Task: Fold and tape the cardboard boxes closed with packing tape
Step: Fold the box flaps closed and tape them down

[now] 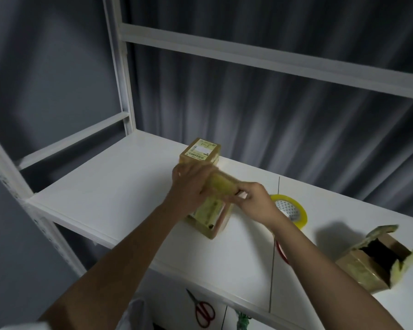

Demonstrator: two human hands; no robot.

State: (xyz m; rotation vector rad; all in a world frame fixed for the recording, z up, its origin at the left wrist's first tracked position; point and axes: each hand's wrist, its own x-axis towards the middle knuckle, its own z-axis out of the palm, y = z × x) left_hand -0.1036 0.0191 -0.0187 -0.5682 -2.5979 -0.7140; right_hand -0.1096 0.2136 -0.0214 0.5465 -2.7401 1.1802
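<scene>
Near the shelf's (105, 186) back edge, the box (210, 210) is gripped by the left hand (188, 184) while its flap (222, 184) is pinched down by the right hand (255, 201) for taping.

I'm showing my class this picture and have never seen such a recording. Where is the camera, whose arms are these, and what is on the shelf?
The camera sits on a person's head, looking down at their own bare arms. The left hand and right hand both grip a box on a white shelf, folding its flap. Behind it stands a closed box. A tape roll lies by the right wrist; an open box sits at right. Scissors lie lower down.
</scene>
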